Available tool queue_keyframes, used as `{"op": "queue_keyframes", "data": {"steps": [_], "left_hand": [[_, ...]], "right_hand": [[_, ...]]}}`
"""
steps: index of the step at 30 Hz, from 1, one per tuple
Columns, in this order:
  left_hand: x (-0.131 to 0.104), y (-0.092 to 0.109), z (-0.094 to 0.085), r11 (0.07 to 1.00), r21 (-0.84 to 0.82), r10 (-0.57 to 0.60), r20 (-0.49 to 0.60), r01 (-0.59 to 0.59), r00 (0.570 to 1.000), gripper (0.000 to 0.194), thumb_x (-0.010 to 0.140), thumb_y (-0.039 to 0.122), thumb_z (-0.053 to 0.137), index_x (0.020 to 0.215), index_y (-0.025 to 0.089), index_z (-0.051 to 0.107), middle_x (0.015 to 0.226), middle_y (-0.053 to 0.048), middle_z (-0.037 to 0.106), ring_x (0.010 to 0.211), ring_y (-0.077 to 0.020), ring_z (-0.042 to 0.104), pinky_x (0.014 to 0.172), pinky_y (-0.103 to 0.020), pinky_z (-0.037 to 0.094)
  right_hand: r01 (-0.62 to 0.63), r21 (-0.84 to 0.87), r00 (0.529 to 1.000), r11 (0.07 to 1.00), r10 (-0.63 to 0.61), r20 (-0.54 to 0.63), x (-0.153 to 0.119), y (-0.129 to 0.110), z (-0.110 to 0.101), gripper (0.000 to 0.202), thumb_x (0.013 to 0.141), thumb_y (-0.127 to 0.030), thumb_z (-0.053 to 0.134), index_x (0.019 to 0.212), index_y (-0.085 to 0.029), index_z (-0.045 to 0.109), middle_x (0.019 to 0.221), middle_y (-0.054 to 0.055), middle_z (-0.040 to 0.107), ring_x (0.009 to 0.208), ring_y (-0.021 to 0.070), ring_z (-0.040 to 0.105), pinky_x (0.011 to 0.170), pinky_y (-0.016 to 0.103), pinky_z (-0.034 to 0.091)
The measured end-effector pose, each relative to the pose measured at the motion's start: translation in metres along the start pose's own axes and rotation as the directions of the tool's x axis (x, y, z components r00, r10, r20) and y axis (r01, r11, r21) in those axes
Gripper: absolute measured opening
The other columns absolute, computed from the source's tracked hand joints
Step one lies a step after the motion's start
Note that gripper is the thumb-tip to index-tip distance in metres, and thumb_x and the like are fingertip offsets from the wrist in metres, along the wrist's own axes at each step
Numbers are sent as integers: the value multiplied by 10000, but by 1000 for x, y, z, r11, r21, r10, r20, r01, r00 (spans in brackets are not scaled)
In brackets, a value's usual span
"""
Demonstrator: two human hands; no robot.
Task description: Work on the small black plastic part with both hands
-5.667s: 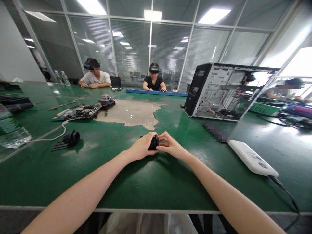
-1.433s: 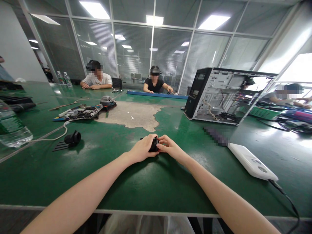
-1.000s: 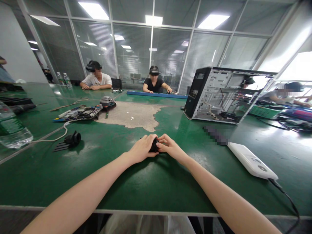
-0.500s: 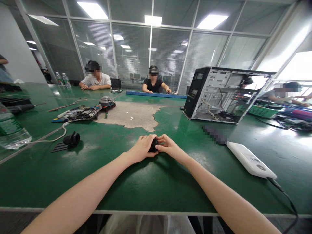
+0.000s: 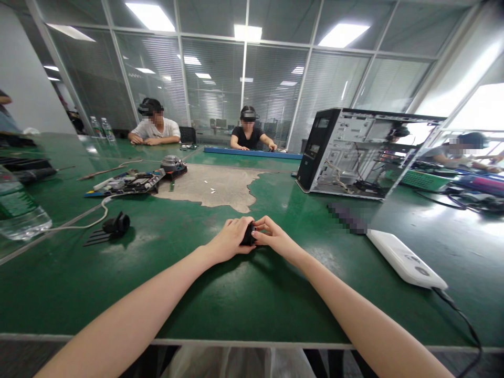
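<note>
While my left grip (image 5: pixel 228 240) clamps the black part (image 5: pixel 247 236) on or just above the bench (image 5: pixel 244 310) and my right grip (image 5: pixel 276 235) pinches its end, I judge the handwork unfinished; what's done, I cannot tell.

Wearer's hands (image 5: pixel 229 239) (image 5: pixel 277 239): two; bottles (image 5: pixel 22 207) (image 5: pixel 95 127) (image 5: pixel 107 129): three; computer case (image 5: pixel 321 152): one; green basket (image 5: pixel 427 180): one.

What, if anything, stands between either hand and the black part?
Nothing visible does: the left hand grips the black part, and the right hand appears to touch its right end.
</note>
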State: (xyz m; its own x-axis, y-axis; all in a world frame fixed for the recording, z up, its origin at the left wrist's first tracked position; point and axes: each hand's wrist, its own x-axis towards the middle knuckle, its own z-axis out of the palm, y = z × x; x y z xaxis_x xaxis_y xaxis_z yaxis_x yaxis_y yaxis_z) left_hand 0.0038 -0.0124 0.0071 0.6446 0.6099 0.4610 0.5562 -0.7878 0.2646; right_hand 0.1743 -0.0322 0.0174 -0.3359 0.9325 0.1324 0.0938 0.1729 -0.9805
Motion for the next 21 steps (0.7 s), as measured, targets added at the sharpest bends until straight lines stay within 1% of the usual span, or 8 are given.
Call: {"op": "queue_keyframes", "data": {"steps": [3,5,10,12,15,18,21], "left_hand": [[0,0,-1,1000,1,-8,3,8,1000,560,687,298,634,1136,206,312,1052,-60,525,947,-237,497,833,-377,340],[0,0,-1,1000,0,-10,5,10,1000,551,691,298,628,1135,204,316,1049,-59,525,946,-235,497,831,-374,342],[1,1,0,1000,3,-12,6,12,1000,570,685,295,632,1146,207,308,1066,-62,519,957,-239,494,837,-380,339],[1,1,0,1000,1,-11,5,11,1000,576,684,296,634,1149,207,306,1065,-63,520,959,-238,493,839,-380,338],[0,1,0,1000,-3,-7,1,7,1000,575,689,297,630,1155,206,306,1065,-66,521,965,-236,493,846,-381,335],[0,1,-1,1000,-4,-4,-1,4,1000,570,687,293,631,1150,204,311,1061,-65,521,962,-235,495,850,-381,335],[0,1,-1,1000,-2,-5,3,5,1000,560,683,280,633,1139,203,317,1051,-61,524,950,-232,498,843,-377,339]], "right_hand": [[60,0,998,998,-60,1,-1,-1,0,299,632,-299,688,805,-198,466,887,-8,540,788,127,569,728,298,465],[72,9,997,997,-72,-2,-2,-2,0,301,626,-284,693,802,-200,464,894,-11,536,801,129,574,728,293,464],[43,2,999,999,-43,-17,-2,1,1,271,667,-345,651,807,-205,466,852,-6,545,749,129,566,640,280,483],[36,-6,999,999,-36,-33,0,4,1,288,661,-351,657,822,-205,468,861,-3,544,755,128,563,642,282,488],[-14,5,998,1000,14,-55,2,6,0,334,645,-354,671,867,-204,473,907,13,533,787,134,560,663,293,493],[-39,18,999,999,39,-23,1,4,-1,338,640,-348,673,874,-198,482,941,25,525,824,142,555,698,310,488],[28,8,999,1000,-28,39,-2,0,-2,345,624,-313,694,867,-203,474,910,9,533,856,143,544,742,315,476]]}}
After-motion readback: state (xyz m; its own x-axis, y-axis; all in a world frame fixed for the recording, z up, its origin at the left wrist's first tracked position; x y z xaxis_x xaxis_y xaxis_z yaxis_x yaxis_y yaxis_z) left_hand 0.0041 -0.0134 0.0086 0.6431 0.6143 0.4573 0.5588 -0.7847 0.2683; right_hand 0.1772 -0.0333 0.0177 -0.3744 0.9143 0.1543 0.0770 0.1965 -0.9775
